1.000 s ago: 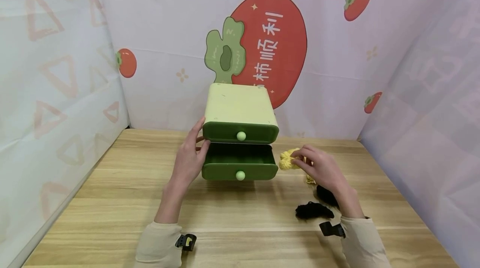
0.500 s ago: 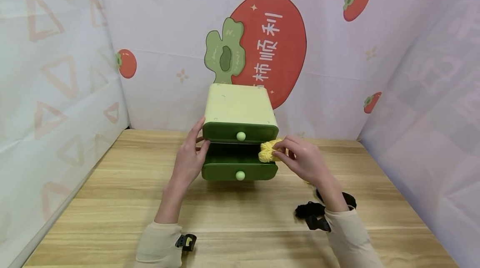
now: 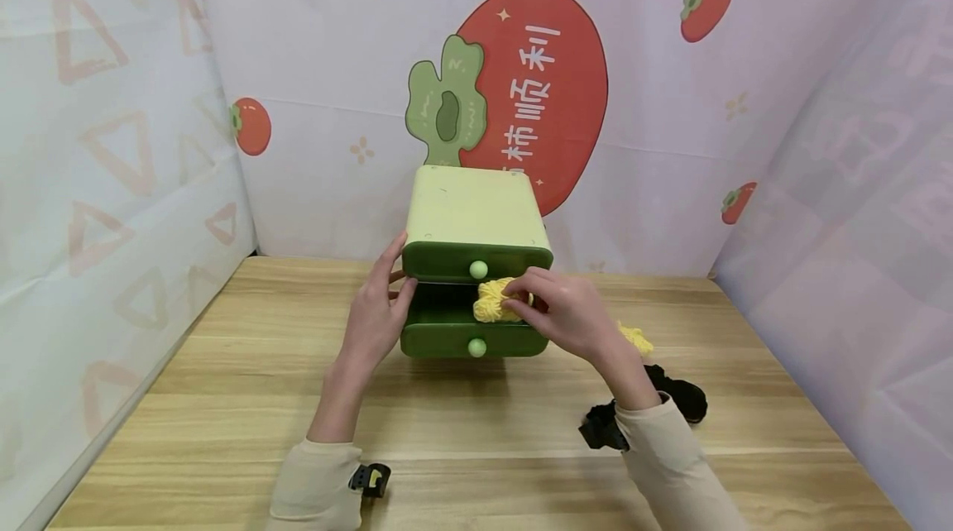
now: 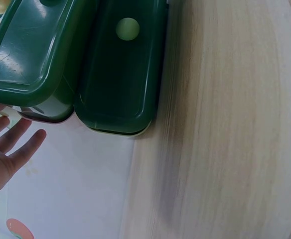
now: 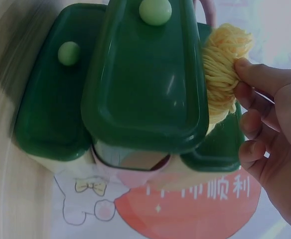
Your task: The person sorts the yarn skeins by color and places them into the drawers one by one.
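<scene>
A cabinet with a cream top [image 3: 476,204] and green drawer fronts stands at the back of the table. Its middle drawer [image 3: 439,341] is pulled out, and the top drawer [image 3: 439,260] is in. My right hand [image 3: 566,312] pinches a yellow yarn bundle [image 3: 491,302] between thumb and fingertips, over the pulled-out drawer. In the right wrist view the yarn bundle [image 5: 220,69] hangs between the middle and top drawer fronts. My left hand [image 3: 377,308] rests against the cabinet's left side, fingers spread. In the left wrist view those fingers [image 4: 23,144] look extended.
Another yellow yarn bundle [image 3: 635,338] lies right of the cabinet. Nearer lies a black yarn bundle [image 3: 681,399], with more black yarn partly hidden by the right wrist strap [image 3: 601,429]. Printed cloth walls [image 3: 320,101] close in the back and sides. Below the pulled-out drawer is a shut bottom drawer [image 5: 56,99].
My right hand has carried the yellow yarn bundle leftward from beside the cabinet to over the pulled-out drawer. The left hand has stayed against the cabinet.
</scene>
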`<state>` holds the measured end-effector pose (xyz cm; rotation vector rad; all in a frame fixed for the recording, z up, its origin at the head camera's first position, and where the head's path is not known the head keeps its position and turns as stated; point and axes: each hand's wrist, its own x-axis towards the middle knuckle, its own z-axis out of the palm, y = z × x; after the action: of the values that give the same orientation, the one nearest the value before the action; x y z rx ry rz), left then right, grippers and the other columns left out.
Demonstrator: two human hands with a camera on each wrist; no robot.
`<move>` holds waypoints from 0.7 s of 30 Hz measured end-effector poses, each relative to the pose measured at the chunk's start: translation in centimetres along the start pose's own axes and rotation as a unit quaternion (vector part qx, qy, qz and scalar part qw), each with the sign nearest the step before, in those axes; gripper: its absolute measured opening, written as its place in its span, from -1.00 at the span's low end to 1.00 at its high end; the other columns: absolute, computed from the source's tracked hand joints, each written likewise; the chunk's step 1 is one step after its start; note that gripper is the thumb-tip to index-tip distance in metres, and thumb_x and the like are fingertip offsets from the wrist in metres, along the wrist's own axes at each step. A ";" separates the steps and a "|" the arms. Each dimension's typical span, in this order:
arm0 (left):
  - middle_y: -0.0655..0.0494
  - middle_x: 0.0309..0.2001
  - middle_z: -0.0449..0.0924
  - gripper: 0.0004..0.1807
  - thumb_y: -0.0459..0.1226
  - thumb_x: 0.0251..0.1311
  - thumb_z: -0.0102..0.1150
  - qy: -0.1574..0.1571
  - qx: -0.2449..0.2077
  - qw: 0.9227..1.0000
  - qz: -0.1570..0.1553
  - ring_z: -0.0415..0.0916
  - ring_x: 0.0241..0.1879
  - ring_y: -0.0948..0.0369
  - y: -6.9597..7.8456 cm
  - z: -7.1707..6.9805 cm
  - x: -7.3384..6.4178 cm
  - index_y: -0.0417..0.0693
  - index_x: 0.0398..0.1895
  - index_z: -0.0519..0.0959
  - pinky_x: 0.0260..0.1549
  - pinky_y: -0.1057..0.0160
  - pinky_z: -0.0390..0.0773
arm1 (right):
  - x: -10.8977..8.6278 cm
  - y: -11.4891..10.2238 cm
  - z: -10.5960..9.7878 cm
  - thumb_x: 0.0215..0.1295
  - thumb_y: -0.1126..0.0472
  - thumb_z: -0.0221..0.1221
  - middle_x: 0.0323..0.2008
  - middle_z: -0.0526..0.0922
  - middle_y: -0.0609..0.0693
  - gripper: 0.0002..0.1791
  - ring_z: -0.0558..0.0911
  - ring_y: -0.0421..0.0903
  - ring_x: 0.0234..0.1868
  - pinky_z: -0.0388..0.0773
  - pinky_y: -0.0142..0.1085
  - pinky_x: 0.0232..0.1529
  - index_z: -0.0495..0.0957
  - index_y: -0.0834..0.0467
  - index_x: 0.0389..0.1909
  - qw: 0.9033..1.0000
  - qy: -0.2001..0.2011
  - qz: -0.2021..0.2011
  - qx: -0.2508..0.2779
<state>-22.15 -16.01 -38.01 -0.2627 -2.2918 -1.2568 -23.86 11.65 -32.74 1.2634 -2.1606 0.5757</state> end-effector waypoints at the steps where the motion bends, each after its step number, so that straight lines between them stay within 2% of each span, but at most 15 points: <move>1: 0.07 0.47 0.29 -0.23 -0.36 0.41 0.10 0.001 0.001 1.000 0.000 0.62 0.10 -0.10 0.0 0.0 0.0 0.40 0.55 0.09 -0.04 -0.01 0.70 | 0.2 -0.1 0.2 0.14 0.18 0.44 -0.46 0.60 -0.21 -0.84 0.44 -0.35 -0.54 0.39 -0.52 -0.55 0.66 0.02 -0.28 1.000 -0.002 -0.004 0.002; 9: 0.06 0.46 0.29 -0.24 -0.35 0.41 0.10 0.004 0.003 1.000 0.005 0.62 0.11 -0.10 0.0 0.0 0.1 0.38 0.55 0.10 -0.06 -0.02 0.70 | 1.4 -1.0 1.4 0.14 0.15 0.44 -0.43 0.67 -0.19 -0.84 0.55 -0.36 -0.47 0.48 -0.51 -0.51 0.69 0.04 -0.29 1.000 -0.013 -0.027 -0.008; 21: 0.09 0.47 0.28 -0.24 -0.33 0.42 0.10 0.001 0.007 1.000 -0.003 0.61 0.12 -0.07 -0.1 0.1 0.1 0.42 0.55 0.08 -0.05 -0.02 0.70 | 2.4 -1.7 2.9 0.17 0.09 0.42 -0.37 0.72 -0.19 -0.86 0.62 -0.35 -0.40 0.59 -0.45 -0.38 0.72 0.01 -0.28 0.999 -0.035 -0.011 -0.014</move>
<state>-22.30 -15.99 -38.05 -0.2495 -2.2996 -1.2424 -24.02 7.57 -33.16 1.3078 -2.2015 0.4974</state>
